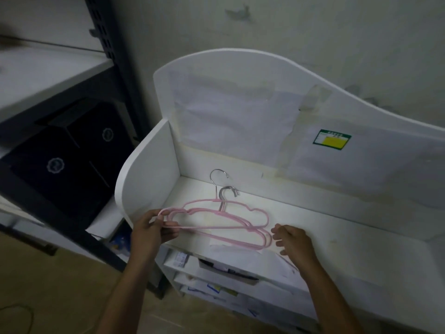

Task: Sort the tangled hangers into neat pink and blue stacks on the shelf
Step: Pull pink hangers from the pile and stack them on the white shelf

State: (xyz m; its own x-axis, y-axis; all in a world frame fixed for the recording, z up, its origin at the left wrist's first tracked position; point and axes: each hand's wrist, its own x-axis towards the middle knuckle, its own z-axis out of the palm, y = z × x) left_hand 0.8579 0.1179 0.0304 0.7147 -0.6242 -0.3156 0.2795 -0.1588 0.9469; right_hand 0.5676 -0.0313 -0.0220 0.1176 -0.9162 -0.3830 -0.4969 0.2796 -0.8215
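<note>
Pink hangers (pixel 231 228) with silver hooks lie overlapping on the top of the white shelf (pixel 337 227), near its left end. One hook points toward the back panel, the others sit just in front of it. My left hand (pixel 150 229) pinches the left ends of the pink hangers. Just right of the hangers' right end hovers my right hand (pixel 292 239), fingers loosely spread, holding nothing. No blue hanger is visible.
The shelf has a curved white back panel (pixel 240 75) with taped papers and a green-yellow label (pixel 331 140), plus a side wall at left. Lower compartments hold papers and boxes. A dark metal rack with black boxes (pixel 65 160) stands to the left.
</note>
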